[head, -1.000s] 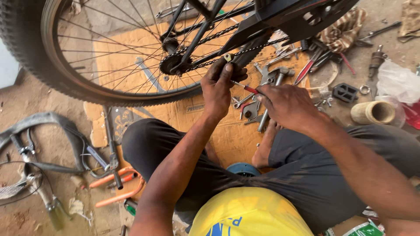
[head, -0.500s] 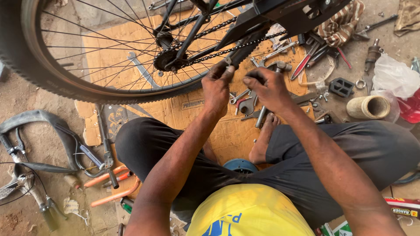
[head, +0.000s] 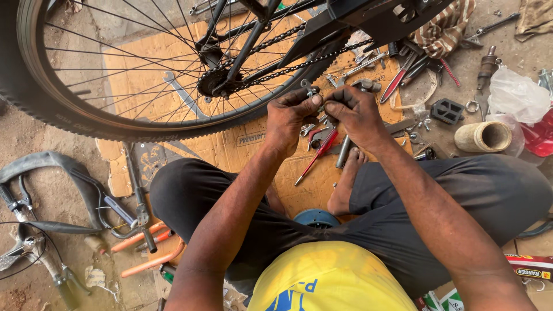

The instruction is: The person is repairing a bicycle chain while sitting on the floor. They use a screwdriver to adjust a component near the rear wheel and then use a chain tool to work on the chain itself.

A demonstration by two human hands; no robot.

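We pinch a small metal fitting [head: 311, 90] between both hands, left hand [head: 291, 118] and right hand [head: 354, 112] closed together on it just below the bicycle chain [head: 299, 64]. It looks tiny, rigid, probably greasy and slippery; we'd grip by fingertips only.

A small dull metal part [head: 311, 89] sits pinched between greasy fingertips above worn, matt brown cardboard [head: 144, 75], beside a black rubber tyre [head: 34, 98] with thin shiny metal spokes, a dark oily chain [head: 288, 69] and a glossy red-handled screwdriver [head: 314, 156].
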